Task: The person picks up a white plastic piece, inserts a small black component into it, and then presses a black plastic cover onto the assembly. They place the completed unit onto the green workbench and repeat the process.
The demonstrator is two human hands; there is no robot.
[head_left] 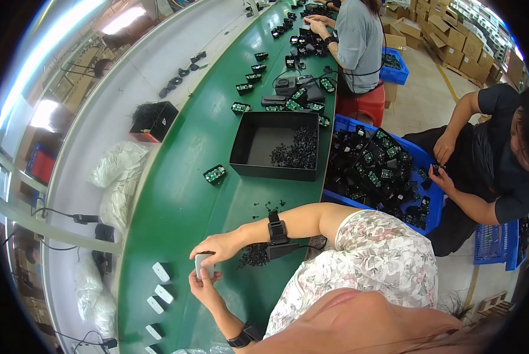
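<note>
Between my two hands is a small pale grey plastic casing [203,269], held above the green bench. My right hand [220,246] grips it from one side, with fingers bent over its top. From the other side, the fingers of my left hand [206,287] close on its lower part. Fingers cover much of the casing. Several similar white casings [161,272] lie in a loose row on the bench beyond my hands. Beneath my right forearm is a pile of tiny dark parts [254,256], partly hidden by the arm.
An open black box [276,171] with small black parts stands on the green bench [170,218]. Near it lies a black casing with a green circuit board [215,174]. A blue crate [432,206] full of black casings sits beside the bench. Two people work nearby.
</note>
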